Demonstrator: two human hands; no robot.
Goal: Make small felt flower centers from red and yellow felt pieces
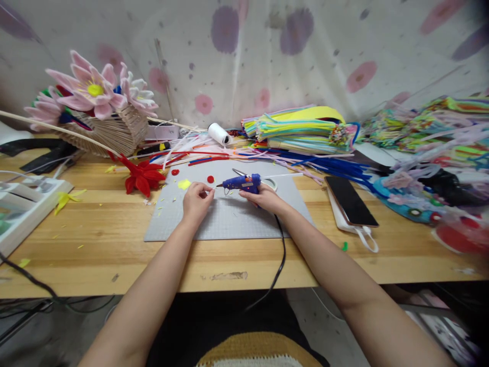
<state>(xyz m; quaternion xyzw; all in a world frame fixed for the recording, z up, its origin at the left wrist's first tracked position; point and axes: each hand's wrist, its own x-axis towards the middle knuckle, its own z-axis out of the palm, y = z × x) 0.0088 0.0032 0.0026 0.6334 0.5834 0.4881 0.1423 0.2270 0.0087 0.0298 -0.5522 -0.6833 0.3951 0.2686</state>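
Observation:
My right hand [268, 198] grips a blue hot glue gun [241, 183], with a white glue stick [284, 175] sticking out of its back end. The gun's nozzle points left, close to the fingertips of my left hand [197, 200]. Those fingers are pinched together; what they hold is too small to make out. Both hands are above a grey cutting mat [171, 224]. Around them on the mat lie a yellow piece [184, 184], small red discs [210, 179], yellow scraps and scissors [240, 172] partly hidden behind the gun.
A red fuzzy flower [143, 176] lies left of the mat, before a woven basket [110, 130] of pink flowers. Bundled pipe cleaners [301, 130] and a white thread spool [219, 134] line the back. A phone [350, 200] lies right; a power strip [28, 204] left. The gun's black cord [283, 255] hangs over the front edge.

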